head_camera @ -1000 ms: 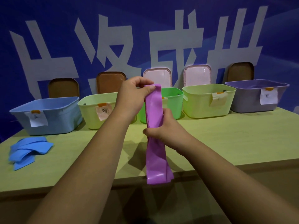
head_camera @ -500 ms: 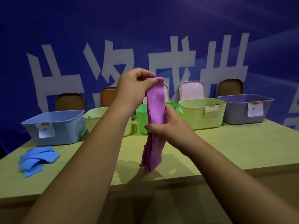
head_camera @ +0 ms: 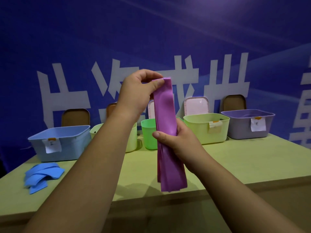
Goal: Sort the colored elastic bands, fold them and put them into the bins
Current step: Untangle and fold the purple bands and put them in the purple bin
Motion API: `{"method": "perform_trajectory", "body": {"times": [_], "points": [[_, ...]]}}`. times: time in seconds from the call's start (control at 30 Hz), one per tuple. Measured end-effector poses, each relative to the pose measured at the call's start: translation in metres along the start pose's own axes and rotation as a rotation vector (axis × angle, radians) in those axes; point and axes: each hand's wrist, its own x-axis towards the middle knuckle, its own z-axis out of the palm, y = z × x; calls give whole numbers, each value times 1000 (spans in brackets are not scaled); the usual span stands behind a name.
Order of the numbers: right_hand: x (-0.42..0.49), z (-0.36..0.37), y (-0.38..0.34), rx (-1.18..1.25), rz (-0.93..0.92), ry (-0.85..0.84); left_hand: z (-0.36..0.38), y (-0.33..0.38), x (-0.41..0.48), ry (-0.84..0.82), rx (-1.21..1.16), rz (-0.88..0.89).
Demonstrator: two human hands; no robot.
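- Head view: smooth, glossy purple elastic band (head_camera: 165,132), flat and doubled, hangs upright above the green table (head_camera: 244,158).
- Left hand (head_camera: 136,95) pinches its top end.
- Right hand (head_camera: 178,140) grips its middle.

bin labels (head_camera: 52,146) illegible, green bin (head_camera: 148,132) half-hidden

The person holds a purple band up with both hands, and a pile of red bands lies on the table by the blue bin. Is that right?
Not quite: the pile of bands is blue, not red, as the head view shows. The rest holds: left hand and right hand both hold the purple band, and the pile lies on the table by the blue bin.
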Motion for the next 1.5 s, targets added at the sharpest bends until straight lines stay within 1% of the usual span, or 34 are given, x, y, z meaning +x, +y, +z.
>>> {"method": "perform_trajectory", "body": {"times": [0.1,0.23,0.47,0.8,0.87,0.97,1.03,1.13,1.3,1.4,1.5], "points": [[-5,3,5,69,22,5,3,-6,-3,-16,-12,-16],[-12,5,14,322,153,-30,7,-15,-5,-16,-35,-25],[-18,5,23,222,221,-21,9,-24,-5,-18,-40,-54],[-24,-3,28,227,179,-90,13,-38,-8,-14,17,-45],[-27,-7,30,262,208,-130,15,-48,-9,-11,47,-53],[-28,-12,39,291,290,-185,20,-75,-13,-16,52,-120],[-24,-12,55,250,344,-192,26,-102,-15,-22,22,-191],[-11,-9,89,97,401,-185,33,-147,-21,-18,25,-266],[17,-14,120,-187,393,-222,34,-199,-21,-40,30,-310],[45,-18,133,-187,362,-208,36,-219,-16,-100,40,-305],[79,-21,145,-87,342,-150,38,-237,-16,-162,107,-306]]}}
